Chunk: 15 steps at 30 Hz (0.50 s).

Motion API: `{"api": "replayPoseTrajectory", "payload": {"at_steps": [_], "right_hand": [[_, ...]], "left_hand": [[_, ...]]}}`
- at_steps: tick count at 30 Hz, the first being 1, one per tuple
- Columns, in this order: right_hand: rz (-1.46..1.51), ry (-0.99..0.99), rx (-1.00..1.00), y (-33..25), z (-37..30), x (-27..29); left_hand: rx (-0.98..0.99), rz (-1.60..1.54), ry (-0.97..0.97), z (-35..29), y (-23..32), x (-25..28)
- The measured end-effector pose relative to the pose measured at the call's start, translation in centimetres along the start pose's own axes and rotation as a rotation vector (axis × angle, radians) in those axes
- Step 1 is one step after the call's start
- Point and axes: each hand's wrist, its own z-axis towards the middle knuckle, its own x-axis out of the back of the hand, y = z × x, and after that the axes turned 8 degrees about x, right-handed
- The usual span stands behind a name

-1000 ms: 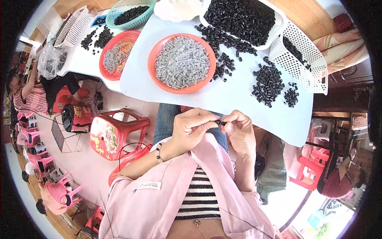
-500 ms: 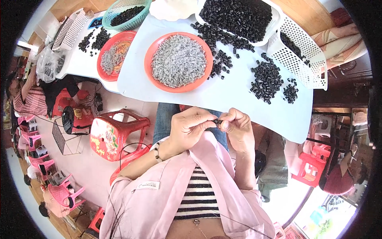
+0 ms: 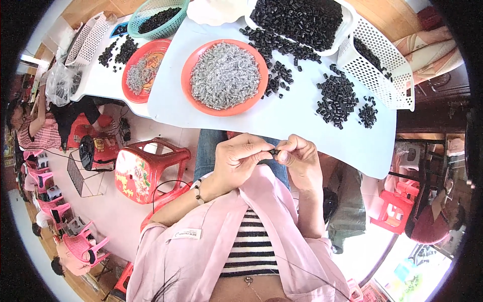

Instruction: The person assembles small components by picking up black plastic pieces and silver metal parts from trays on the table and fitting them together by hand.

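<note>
Just in front of the table edge, my left hand [image 3: 242,157] and my right hand [image 3: 302,160] meet fingertip to fingertip. Between them is a small black plastic piece [image 3: 273,152], pinched from both sides; the fingertips cover most of it. Beyond my hands, an orange plate [image 3: 186,80] holds a heap of small silvery pieces [image 3: 226,75], too fine to make out singly. To its right lie a loose pile of short black cylinders [image 3: 336,99] and a smaller cluster [image 3: 368,112]. More black cylinders [image 3: 297,22] fill a white tray [image 3: 347,31] at the back.
A white perforated basket [image 3: 390,83] stands at the table's right edge. Left are a second orange plate [image 3: 132,90] and a green basket [image 3: 135,22]. A red stool [image 3: 133,176] stands beside my left arm. A person in checked clothing [image 3: 43,132] sits at far left.
Both hands stay together at nearly the same spot, with a slight shift of the fingers around the black piece. The table's things look unchanged.
</note>
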Motion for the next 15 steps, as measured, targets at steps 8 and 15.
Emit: {"api": "replayPoseTrajectory", "payload": {"at_steps": [8, 15], "right_hand": [[-0.051, -0.005, -0.004, -0.31, -0.06, -0.2], [-0.13, -0.008, -0.047, -0.33, -0.06, 0.08]], "left_hand": [[-0.085, 0.041, 0.032, 0.06, -0.24, -0.14], [-0.321, 0.267, 0.03, 0.05, -0.28, 0.21]]}}
